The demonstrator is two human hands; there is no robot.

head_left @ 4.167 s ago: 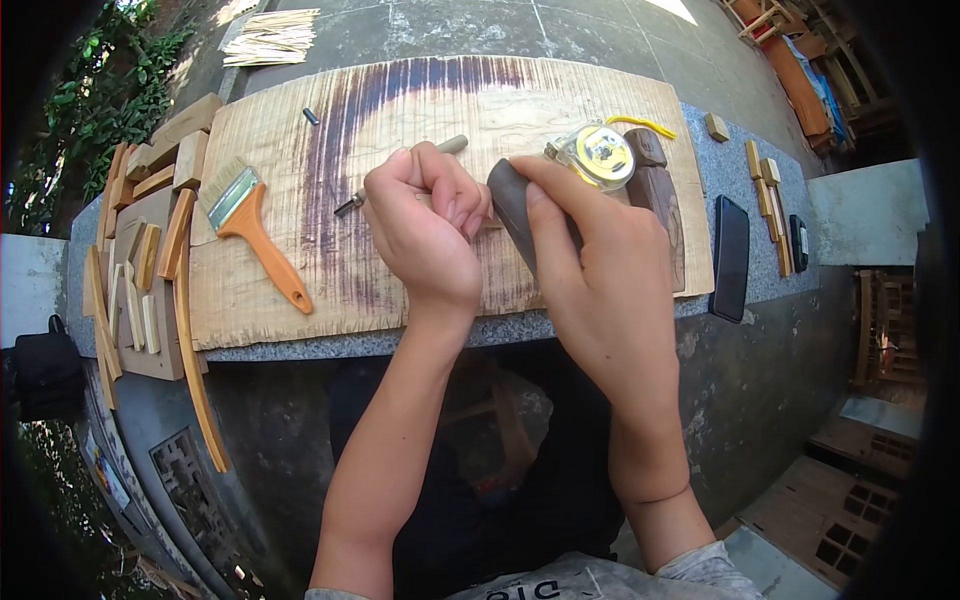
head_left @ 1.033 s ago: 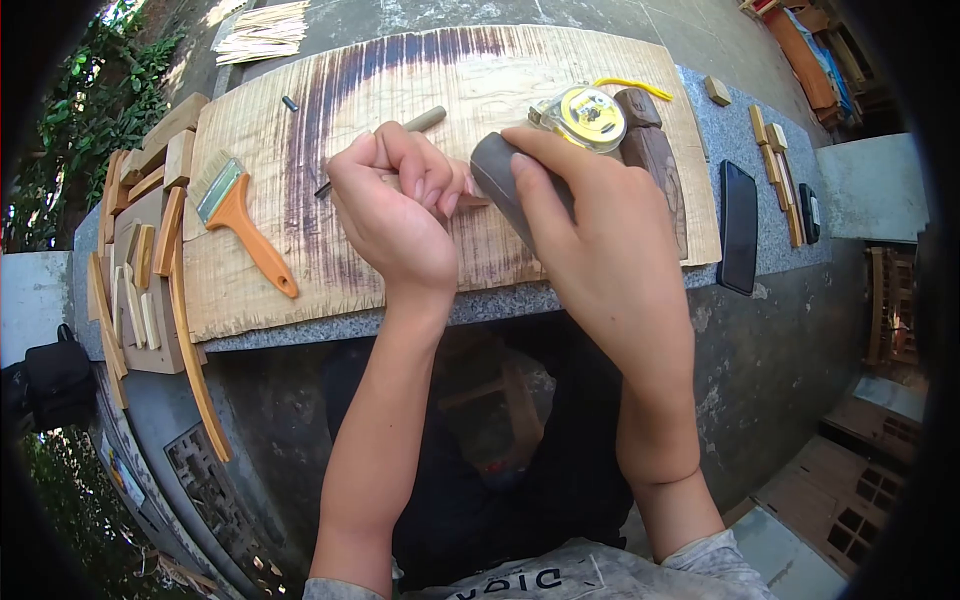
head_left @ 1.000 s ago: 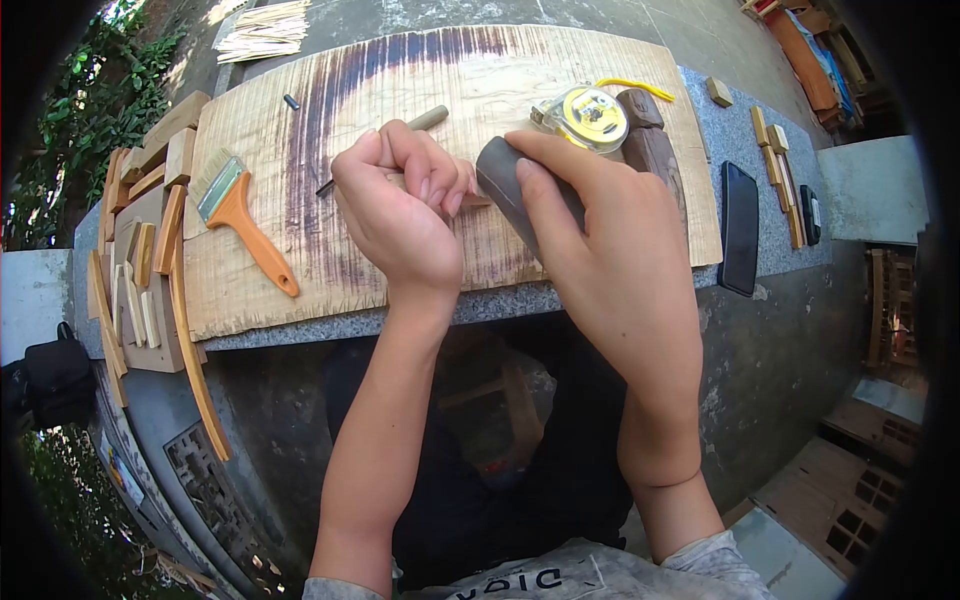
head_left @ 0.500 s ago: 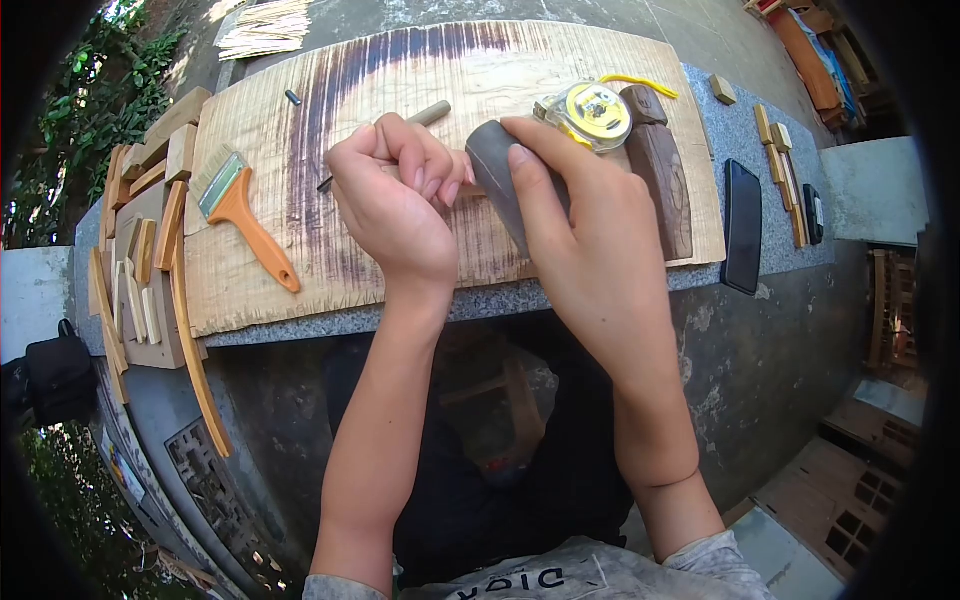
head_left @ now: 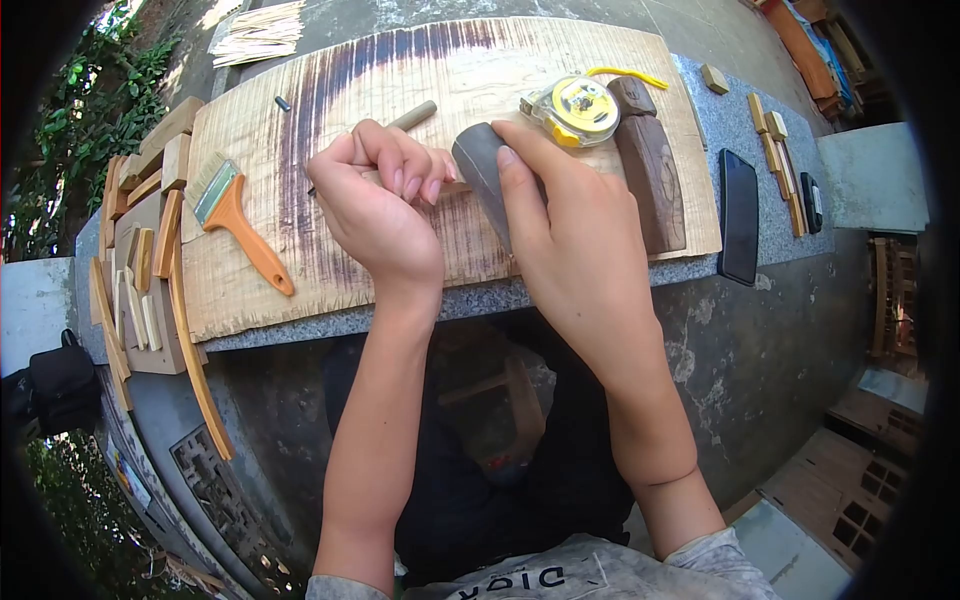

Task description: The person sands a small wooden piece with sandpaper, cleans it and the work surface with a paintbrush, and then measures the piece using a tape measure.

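Note:
My right hand [head_left: 585, 235] is wrapped over a curved sheet of grey sandpaper [head_left: 482, 170], thumb and forefinger on its upper end. Whatever backs the sandpaper is hidden under my palm. Beside it, my left hand [head_left: 385, 195] is closed, palm turned up, with curled fingers around a thin piece of wood [head_left: 457, 187]. Only a little of that wood shows between my fingertips and the sandpaper. Both hands are above a wide wooden board [head_left: 255, 300] with dark streaks. A grey-green rod [head_left: 415, 115] lies just beyond my left fingers.
Left of my hands lies an orange-handled paintbrush [head_left: 250, 235]. A yellow tape measure [head_left: 580, 108] and dark wooden block [head_left: 650, 185] are at right, near a black phone [head_left: 739, 215]. Wood strips [head_left: 180, 330] crowd the left edge; thin sticks [head_left: 258, 32] lie beyond the board.
The whole view has shifted slightly, so the board and the things on it appear a little to the left. Both hands keep their holds, and the sandpaper stays close to my left fingertips.

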